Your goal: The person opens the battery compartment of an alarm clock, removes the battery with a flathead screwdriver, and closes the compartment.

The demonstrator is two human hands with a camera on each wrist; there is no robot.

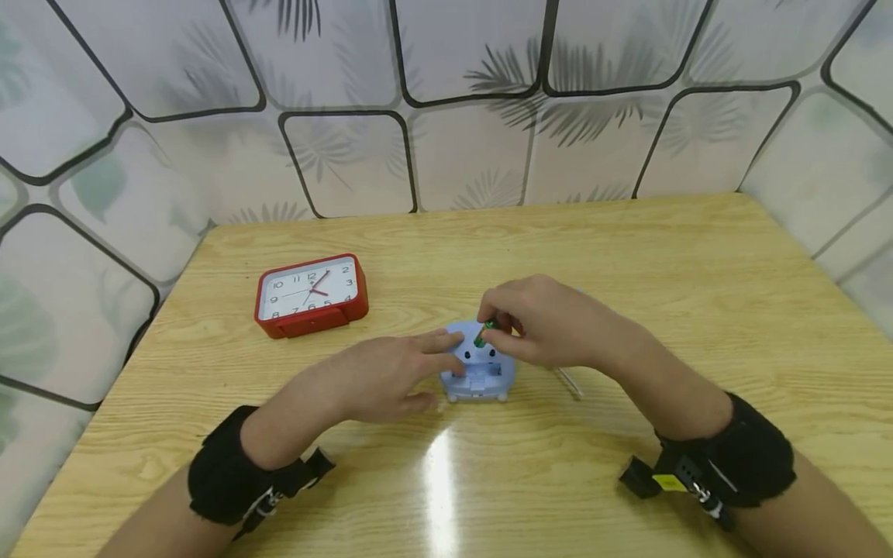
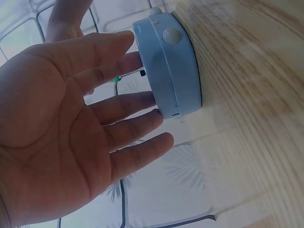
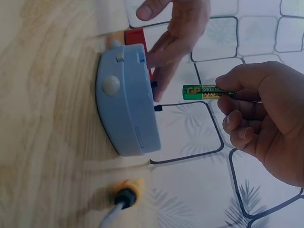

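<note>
A light blue rounded case [image 1: 481, 393] lies flat on the table, with two small black knobs and an uncovered battery slot on its upper side. My left hand [image 1: 384, 377] rests its fairly straight fingers on the left part of this case; in the left wrist view the fingertips [image 2: 151, 98] touch its edge. Above the case, my right hand [image 1: 551, 322] pinches a green battery [image 3: 194, 92] between thumb and fingers. The battery is held apart from the case and tilted in the head view. Part of the battery is hidden by the fingers.
A red alarm clock [image 1: 314, 294] with a white dial stands at the left. Under the right forearm lies a screwdriver, its metal shaft [image 1: 570, 384] showing; its black and yellow handle [image 3: 127, 195] appears in the right wrist view. A patterned wall covering [image 1: 467, 155] borders the table.
</note>
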